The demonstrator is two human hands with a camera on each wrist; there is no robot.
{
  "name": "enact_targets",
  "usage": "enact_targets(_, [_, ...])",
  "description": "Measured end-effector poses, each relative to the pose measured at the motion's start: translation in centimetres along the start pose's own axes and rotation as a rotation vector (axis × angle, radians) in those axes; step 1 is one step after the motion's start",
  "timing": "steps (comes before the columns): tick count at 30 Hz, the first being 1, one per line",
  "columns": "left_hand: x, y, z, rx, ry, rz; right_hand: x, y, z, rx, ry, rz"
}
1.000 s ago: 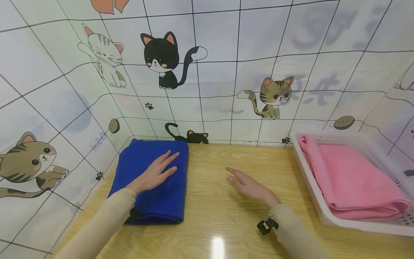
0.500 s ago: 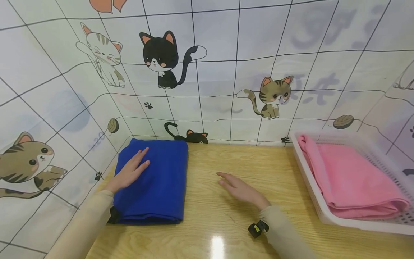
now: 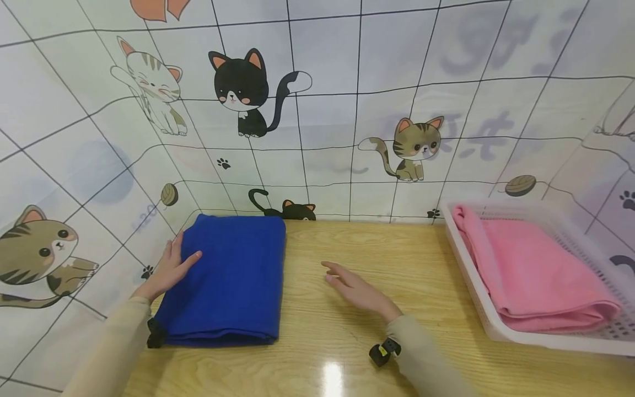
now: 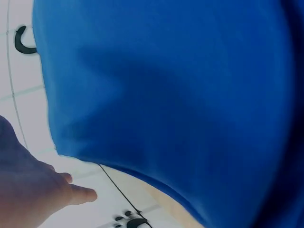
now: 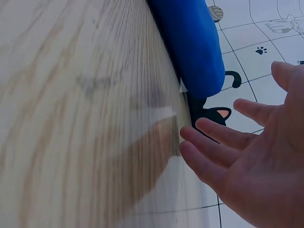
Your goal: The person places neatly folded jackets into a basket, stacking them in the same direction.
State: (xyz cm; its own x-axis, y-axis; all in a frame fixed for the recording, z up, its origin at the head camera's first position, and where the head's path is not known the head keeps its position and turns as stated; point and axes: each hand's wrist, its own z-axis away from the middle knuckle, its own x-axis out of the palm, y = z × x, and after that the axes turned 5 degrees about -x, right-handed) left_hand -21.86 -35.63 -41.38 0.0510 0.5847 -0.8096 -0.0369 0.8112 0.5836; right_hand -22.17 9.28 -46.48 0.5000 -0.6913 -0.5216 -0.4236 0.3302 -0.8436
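Note:
A folded blue cloth [image 3: 233, 275] lies flat on the wooden table at the left, against the wall. Beside its left edge is my left hand [image 3: 171, 267], fingers extended; whether it touches the cloth cannot be made out. The left wrist view has the blue cloth [image 4: 166, 95] filling most of the frame, the hand's shadow falling on it. To the right of the cloth, my right hand [image 3: 359, 289] hovers over the bare wood with nothing in it. Its fingers are spread and nearly straight in the right wrist view, where the cloth's rounded edge [image 5: 194, 47] shows beyond them.
A white plastic basket [image 3: 473, 275] stands at the table's right side, with a folded pink cloth [image 3: 541, 264] inside. Walls with cat drawings close off the back and the left. The wooden table [image 3: 317, 320] spans the middle between cloth and basket.
My left hand has moved left from over the middle of the blue cloth to its left edge. My right hand has drifted left toward the cloth. The cloth stays in place.

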Motion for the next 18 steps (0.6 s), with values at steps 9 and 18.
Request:
enact_targets(9, [0.6, -3.2, 0.3, -0.069, -0.083, 0.064, 2.5, -0.4, -2.1, -0.012, -0.004, -0.089])
enact_targets(18, [0.7, -4.4, 0.2, -0.131, -0.152, 0.079, 5.4, -0.9, -4.4, -0.019, 0.006, -0.223])
